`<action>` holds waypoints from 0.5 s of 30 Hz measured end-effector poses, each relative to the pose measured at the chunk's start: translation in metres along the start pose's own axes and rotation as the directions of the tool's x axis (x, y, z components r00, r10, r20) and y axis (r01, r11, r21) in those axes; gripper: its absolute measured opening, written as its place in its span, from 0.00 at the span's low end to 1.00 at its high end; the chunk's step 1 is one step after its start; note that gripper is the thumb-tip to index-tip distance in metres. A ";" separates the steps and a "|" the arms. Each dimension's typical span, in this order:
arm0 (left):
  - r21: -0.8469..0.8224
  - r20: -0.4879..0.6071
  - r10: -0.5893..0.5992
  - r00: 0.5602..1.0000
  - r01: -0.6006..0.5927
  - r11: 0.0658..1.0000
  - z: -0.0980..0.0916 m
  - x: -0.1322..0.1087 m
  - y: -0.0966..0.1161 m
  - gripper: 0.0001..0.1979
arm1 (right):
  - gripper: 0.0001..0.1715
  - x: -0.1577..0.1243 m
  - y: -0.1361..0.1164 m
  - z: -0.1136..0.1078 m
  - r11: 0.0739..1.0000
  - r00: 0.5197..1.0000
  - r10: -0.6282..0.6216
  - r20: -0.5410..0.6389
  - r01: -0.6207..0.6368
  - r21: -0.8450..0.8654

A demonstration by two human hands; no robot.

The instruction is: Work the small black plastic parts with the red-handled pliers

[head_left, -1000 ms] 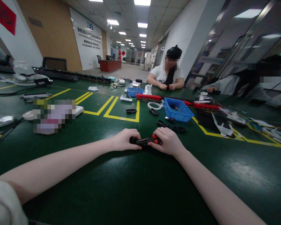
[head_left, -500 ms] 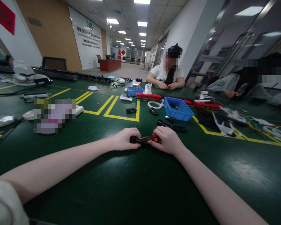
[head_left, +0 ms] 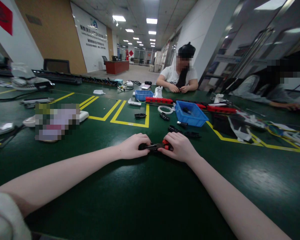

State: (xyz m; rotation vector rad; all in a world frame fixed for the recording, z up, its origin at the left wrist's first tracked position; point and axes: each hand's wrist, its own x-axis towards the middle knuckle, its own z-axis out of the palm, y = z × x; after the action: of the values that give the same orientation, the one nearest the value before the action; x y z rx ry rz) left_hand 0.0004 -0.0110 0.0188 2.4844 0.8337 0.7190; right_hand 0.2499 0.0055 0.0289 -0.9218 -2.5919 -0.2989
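My right hand (head_left: 178, 146) is closed round the red handles of a pair of pliers (head_left: 156, 146), whose dark jaws point left. A small black part (head_left: 142, 146) is pinched in my left hand (head_left: 134, 146), and the tips of the pliers meet it; whether the jaws grip it I cannot make out. Both hands are just above the green table (head_left: 130, 193). Beyond my right hand lie several black plastic pieces, among them a black connector-like piece (head_left: 192, 134). Another black piece (head_left: 140, 115) rests inside a yellow-taped square.
A blue bin (head_left: 202, 120) with a dark item inside stands past my right hand. Behind are a white cable coil (head_left: 165, 110), red strips (head_left: 159, 100) and a smaller blue bin (head_left: 141, 96). A phone (head_left: 57, 123) lies at left. Two co-workers sit across and at right.
My hands and the pliers keep nearly the same place and hold. The view has shifted slightly. At the far right, a co-worker's arm has moved to the right.
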 end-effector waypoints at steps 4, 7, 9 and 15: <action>0.012 0.005 -0.006 1.000 0.006 1.000 0.000 0.000 -0.001 0.04 | 0.22 0.000 0.002 0.001 0.999 0.999 0.032 -0.032 -0.031 0.013; 0.015 0.012 -0.019 1.000 0.019 1.000 0.000 0.000 -0.001 0.04 | 0.22 -0.001 0.004 0.002 0.998 0.997 0.059 -0.054 -0.057 0.025; 0.012 0.011 -0.025 1.000 0.025 1.000 0.000 0.000 -0.001 0.04 | 0.22 -0.001 0.005 0.003 0.997 0.995 0.072 -0.063 -0.070 0.034; 0.022 0.014 -0.011 1.000 0.011 1.000 0.000 -0.001 -0.001 0.04 | 0.23 -0.001 0.005 0.003 0.997 0.995 0.067 -0.070 -0.063 0.051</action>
State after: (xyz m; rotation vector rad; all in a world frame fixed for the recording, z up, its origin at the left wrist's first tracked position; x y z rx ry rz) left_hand -0.0010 -0.0110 0.0183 2.4995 0.8536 0.6915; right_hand 0.2536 0.0098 0.0265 -0.9582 -2.4874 -0.2453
